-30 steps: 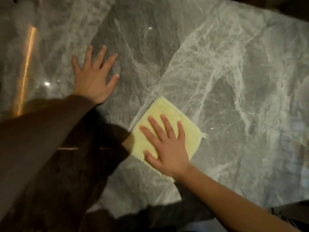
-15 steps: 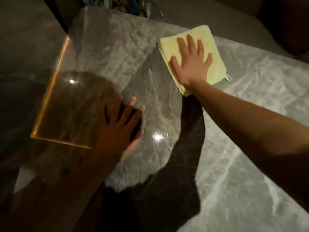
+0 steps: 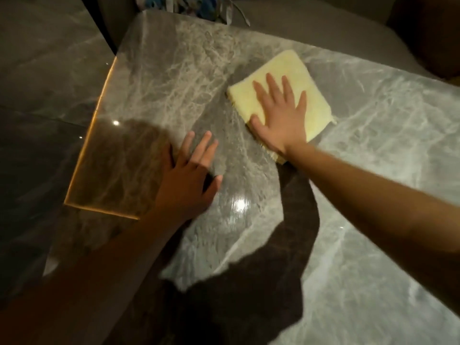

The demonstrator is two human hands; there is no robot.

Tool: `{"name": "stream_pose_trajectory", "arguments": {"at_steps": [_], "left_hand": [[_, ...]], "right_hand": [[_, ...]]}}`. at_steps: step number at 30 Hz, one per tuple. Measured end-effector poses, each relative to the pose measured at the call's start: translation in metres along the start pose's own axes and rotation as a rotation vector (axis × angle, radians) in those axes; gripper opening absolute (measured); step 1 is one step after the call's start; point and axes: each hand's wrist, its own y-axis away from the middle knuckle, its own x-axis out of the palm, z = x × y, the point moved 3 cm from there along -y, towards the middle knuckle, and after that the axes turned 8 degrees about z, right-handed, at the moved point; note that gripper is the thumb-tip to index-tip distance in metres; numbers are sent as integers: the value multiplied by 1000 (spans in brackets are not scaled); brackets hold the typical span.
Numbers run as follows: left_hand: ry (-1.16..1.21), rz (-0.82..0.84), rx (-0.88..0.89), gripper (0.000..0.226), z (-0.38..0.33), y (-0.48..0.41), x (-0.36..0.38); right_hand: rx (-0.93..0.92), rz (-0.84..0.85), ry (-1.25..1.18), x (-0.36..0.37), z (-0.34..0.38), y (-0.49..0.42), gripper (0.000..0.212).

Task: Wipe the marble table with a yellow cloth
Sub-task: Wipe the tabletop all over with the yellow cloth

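Note:
A folded yellow cloth [image 3: 308, 83] lies flat on the grey marble table [image 3: 361, 220], a short way in from the far edge. My right hand [image 3: 281, 115] presses flat on the cloth's near half with fingers spread. My left hand [image 3: 189, 178] rests flat on the bare marble to the left and nearer to me, fingers apart, holding nothing. My shadow darkens the marble near the left corner and below my arms.
The table's left edge [image 3: 99, 115] glows orange and runs to a near-left corner [image 3: 67, 202]. Glossy dark floor tiles [image 3: 44, 78] lie beyond it. A grey sofa [image 3: 311, 18] with a patterned fabric item [image 3: 189, 8] stands past the far edge.
My right hand has drawn the cloth back from the far edge toward me and to the right. My left hand stays planted near the left corner.

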Motion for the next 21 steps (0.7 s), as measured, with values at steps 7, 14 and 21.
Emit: {"name": "stream_pose_trajectory", "arguments": {"at_steps": [7,14,21], "left_hand": [[3,-100,-44,65,-1,5,-7],[23,-78,20,54,0,48,-8],[-134,30,23,62,33,96,-1]], "right_hand": [[-69,37,13,60,72,171,71],[-206,117,44,105,131,314,73],[-232,182,21,134,182,408,79]]}}
